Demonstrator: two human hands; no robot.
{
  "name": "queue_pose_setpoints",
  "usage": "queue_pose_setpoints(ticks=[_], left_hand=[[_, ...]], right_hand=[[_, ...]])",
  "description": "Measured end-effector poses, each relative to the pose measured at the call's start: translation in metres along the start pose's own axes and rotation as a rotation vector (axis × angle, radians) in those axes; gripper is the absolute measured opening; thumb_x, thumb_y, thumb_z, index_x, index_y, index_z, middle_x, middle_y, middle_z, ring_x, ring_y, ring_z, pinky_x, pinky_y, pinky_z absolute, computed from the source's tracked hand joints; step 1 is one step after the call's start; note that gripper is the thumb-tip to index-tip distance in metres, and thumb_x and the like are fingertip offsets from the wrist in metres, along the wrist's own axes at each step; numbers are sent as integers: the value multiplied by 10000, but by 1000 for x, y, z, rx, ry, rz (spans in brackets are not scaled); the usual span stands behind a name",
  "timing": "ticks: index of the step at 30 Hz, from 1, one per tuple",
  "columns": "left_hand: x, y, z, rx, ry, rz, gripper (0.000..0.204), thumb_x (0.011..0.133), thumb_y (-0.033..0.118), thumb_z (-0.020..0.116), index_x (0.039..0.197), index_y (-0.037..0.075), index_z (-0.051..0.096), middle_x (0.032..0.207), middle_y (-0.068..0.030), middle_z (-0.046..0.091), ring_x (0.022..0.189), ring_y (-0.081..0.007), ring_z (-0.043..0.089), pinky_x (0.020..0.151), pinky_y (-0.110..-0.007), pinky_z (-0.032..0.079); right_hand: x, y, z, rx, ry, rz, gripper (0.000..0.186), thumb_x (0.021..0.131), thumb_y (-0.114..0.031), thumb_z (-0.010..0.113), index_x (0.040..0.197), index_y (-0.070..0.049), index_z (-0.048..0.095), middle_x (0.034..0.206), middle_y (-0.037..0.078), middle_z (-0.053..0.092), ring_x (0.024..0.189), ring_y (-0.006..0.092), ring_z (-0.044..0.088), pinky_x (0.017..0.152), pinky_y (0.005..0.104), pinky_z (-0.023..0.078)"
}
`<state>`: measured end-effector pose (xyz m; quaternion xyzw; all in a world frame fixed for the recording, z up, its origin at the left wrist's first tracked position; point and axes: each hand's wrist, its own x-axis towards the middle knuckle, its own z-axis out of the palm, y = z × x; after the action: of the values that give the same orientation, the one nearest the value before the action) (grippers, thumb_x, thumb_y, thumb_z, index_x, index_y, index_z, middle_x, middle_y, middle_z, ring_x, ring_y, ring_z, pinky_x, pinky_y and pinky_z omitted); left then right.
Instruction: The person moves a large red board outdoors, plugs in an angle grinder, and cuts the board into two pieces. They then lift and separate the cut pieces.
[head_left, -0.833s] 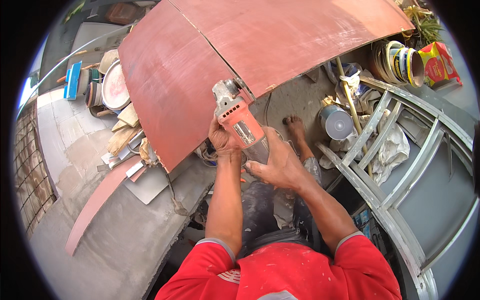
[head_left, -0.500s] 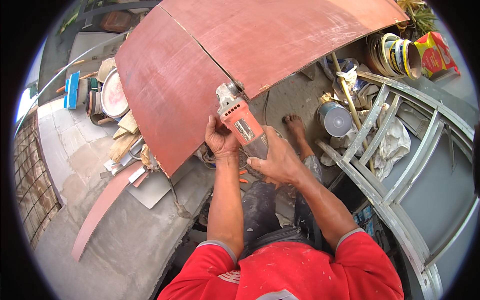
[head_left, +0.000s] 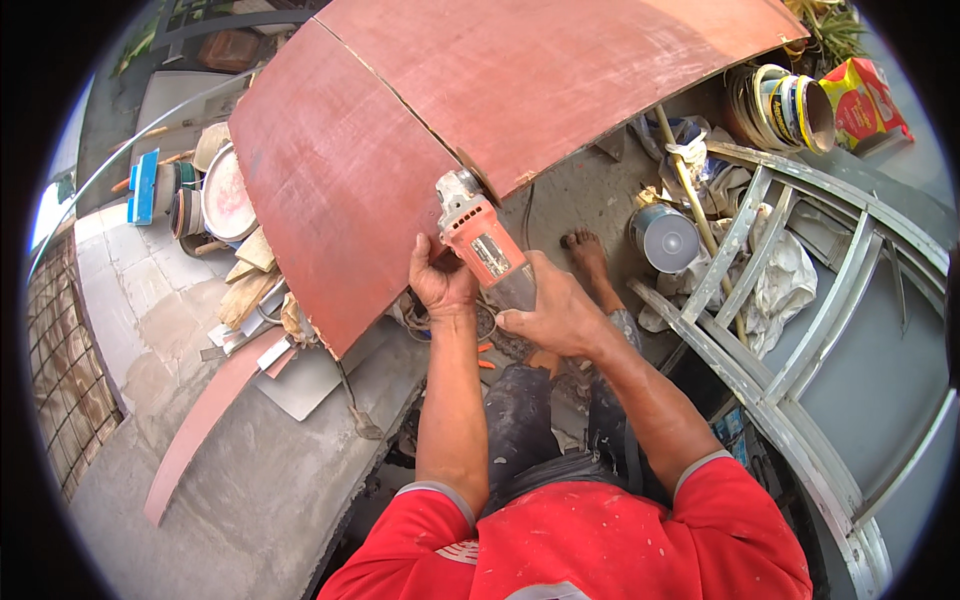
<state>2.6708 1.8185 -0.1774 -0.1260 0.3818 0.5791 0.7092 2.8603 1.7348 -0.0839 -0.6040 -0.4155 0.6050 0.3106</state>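
My right hand (head_left: 562,308) is wrapped round the dark rear body of a red angle grinder (head_left: 487,243). The grinder's metal head and its disc lie at the near end of a narrow slit in a large red-brown board (head_left: 335,190). At the board's near edge, beside the grinder, is my left hand (head_left: 443,283), palm upward. Its thumb rests over the edge, and its other fingers are partly hidden beneath the board and behind the grinder. The slit runs away from me toward the board's far side.
A metal frame (head_left: 735,250) leans at the right, beside a paint can (head_left: 668,240) and pale rags (head_left: 785,290). Stacked buckets (head_left: 808,112) stand farther back. At the left are a lidded bucket (head_left: 228,195), wood scraps (head_left: 247,295) and a curved red strip (head_left: 205,430). My bare foot (head_left: 588,252) is below.
The grinder's head has shifted very slightly nearer to me along the slit. Both hands keep the same hold, and the view has moved a little.
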Motion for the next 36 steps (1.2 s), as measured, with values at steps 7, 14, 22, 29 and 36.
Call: queue_pose_setpoints(ticks=[7, 14, 22, 29, 36], left_hand=[[9, 7, -6, 11, 15, 42, 179, 967, 172, 726, 998, -3, 738, 1142, -181, 756, 1145, -352, 692, 1092, -569, 517], [25, 19, -6, 70, 25, 118, 179, 950, 94, 709, 1084, -24, 698, 1078, -165, 777, 1013, -332, 753, 1026, -520, 602], [-3, 35, 42, 71, -11, 188, 244, 922, 35, 704, 1147, -50, 659, 1130, -200, 762, 1098, -353, 747, 1028, -547, 626], [-29, 96, 172, 87, -76, 247, 163, 905, -18, 719, 1044, -46, 639, 1041, -176, 760, 1074, -356, 753, 1062, -596, 604], [-16, 73, 111, 141, 41, 151, 201, 922, 15, 729, 1110, -16, 666, 1111, -150, 754, 1086, -317, 747, 1016, -509, 645]], right_hand=[[-6, -12, -12, -35, -89, 129, 594, 820, -236, 813, 1228, 72, 511, 971, 252, 686, 900, 387, 733, 811, 469, 583], [-23, -30, -23, -54, 11, -10, 790, 808, -261, 855, 1417, 84, 489, 1220, 270, 693, 1165, 362, 688, 1040, 434, 512], [-29, -36, -52, -15, 51, 4, 852, 781, -322, 872, 1439, 73, 503, 1315, 273, 653, 1247, 362, 644, 1092, 451, 477], [-35, -66, -68, 145, 86, -5, 822, 784, -319, 892, 1405, 76, 528, 1222, 234, 697, 1162, 312, 679, 1041, 427, 507], [-32, -103, -86, 400, 172, -137, 677, 847, -177, 868, 1388, 43, 525, 1038, 113, 723, 831, 151, 729, 756, 314, 608]])
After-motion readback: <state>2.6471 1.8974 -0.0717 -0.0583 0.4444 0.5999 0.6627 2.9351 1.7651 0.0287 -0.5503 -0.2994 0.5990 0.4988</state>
